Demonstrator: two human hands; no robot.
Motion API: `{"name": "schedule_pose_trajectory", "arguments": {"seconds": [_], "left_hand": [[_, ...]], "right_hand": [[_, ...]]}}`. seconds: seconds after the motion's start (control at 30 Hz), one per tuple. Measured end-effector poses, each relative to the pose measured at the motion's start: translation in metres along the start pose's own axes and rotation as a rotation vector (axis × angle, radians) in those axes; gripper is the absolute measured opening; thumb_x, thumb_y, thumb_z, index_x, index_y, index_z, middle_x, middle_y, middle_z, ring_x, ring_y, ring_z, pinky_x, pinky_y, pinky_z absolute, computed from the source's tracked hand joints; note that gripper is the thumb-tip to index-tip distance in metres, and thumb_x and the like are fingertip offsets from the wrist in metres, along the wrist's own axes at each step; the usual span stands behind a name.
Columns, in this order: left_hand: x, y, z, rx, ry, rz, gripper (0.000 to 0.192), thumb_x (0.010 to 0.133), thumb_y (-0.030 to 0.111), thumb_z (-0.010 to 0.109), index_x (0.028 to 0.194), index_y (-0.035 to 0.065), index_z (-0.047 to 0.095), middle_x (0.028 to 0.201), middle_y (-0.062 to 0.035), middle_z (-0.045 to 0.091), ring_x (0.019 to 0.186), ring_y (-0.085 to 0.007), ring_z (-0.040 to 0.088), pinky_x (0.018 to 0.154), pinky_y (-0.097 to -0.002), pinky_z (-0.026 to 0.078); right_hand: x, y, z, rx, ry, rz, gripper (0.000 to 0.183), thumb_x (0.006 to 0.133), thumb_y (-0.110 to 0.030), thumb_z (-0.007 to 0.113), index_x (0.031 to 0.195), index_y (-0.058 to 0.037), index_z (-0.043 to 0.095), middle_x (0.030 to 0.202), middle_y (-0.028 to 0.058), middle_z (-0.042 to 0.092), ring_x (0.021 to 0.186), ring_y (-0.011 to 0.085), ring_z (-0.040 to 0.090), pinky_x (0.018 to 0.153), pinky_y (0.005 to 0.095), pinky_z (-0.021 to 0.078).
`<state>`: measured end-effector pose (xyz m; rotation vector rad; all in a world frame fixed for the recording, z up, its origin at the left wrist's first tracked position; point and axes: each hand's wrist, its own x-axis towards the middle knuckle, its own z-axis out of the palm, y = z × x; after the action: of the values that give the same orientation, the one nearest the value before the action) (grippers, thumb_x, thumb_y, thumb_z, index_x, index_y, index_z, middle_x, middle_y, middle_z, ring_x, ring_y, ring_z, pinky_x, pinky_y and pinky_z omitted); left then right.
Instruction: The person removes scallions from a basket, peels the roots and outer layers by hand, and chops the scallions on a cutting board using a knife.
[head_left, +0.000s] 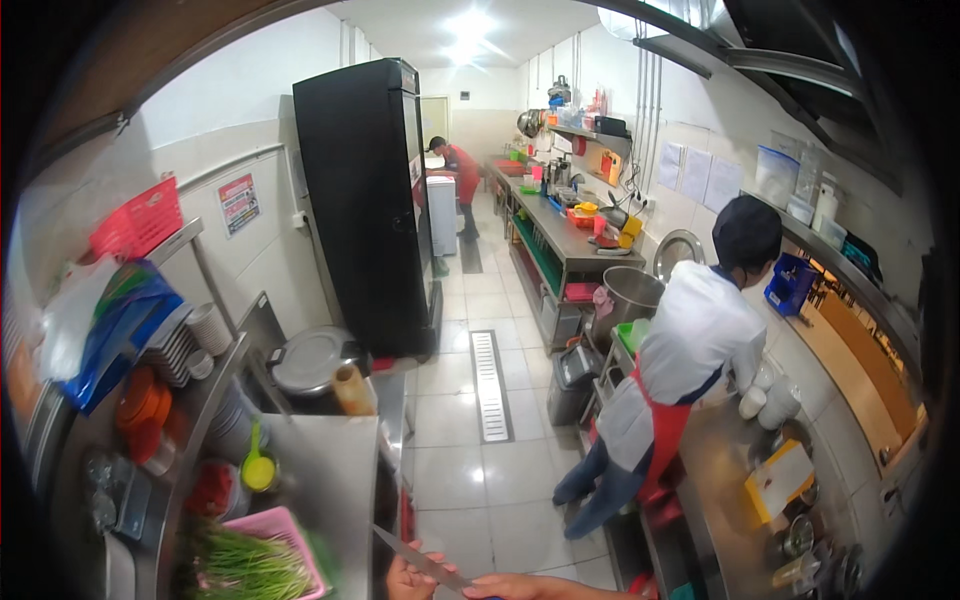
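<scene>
At the bottom edge of the view, a kitchen knife (420, 557) points up to the left. My right hand (501, 585) is closed around its handle end, of which only a bit of blue shows. My left hand (414, 576) lies under the blade with its fingers apart, touching or very near the steel; whether it grips anything is unclear. Left of both hands, a pink plastic basket (304, 541) of green onions (251, 559) stands on the steel counter (337, 457). Behind it a lime-green ladle (256, 459) rests in a container.
A co-worker in a red apron (667, 435) stands at the right-hand counter (701, 480). Another person (461, 176) bends over a white chest far down the aisle. A tall black cabinet (352, 210), a lidded steel pot (319, 360) and a floor drain (491, 386) are ahead.
</scene>
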<state>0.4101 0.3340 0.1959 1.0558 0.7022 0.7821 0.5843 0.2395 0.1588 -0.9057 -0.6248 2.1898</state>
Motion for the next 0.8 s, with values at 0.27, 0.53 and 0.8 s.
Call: {"name": "schedule_pose_trajectory", "arguments": {"seconds": [0.27,0.53,0.8], "left_hand": [[0.201,-0.020,0.047,-0.025,-0.017,0.186,0.027,0.087,0.003,0.064,0.114,0.0007,0.061,0.089,-0.0049,0.063,0.084,-0.0188,0.062,0.073,-0.0330,0.052],[0.499,-0.067,0.053,-0.350,-0.248,0.054,0.077,0.093,0.024,0.075,0.152,0.0045,0.029,0.131,-0.0204,0.057,0.108,-0.0368,0.067,0.098,-0.0503,0.054],[0.794,-0.034,0.217,-0.263,-0.681,-0.231,0.063,0.096,0.015,0.069,0.149,0.0057,0.037,0.130,-0.0192,0.060,0.111,-0.0355,0.067,0.099,-0.0487,0.054]], "right_hand": [[0.037,-0.130,-0.132,0.041,0.036,-0.084,0.051,0.103,-0.047,0.053,0.064,-0.0169,0.040,0.050,-0.0055,0.029,0.040,0.0071,0.023,0.036,0.0253,0.0196],[0.086,-0.323,-0.312,0.107,0.161,-0.114,0.043,0.105,-0.049,0.049,0.078,-0.0154,0.046,0.054,-0.0062,0.035,0.040,0.0059,0.029,0.037,0.0225,0.0254],[0.048,-0.504,-0.481,0.433,0.282,-0.315,0.038,0.107,-0.044,0.045,0.087,-0.0116,0.045,0.058,-0.0041,0.036,0.043,0.0070,0.035,0.041,0.0214,0.0311]]}}
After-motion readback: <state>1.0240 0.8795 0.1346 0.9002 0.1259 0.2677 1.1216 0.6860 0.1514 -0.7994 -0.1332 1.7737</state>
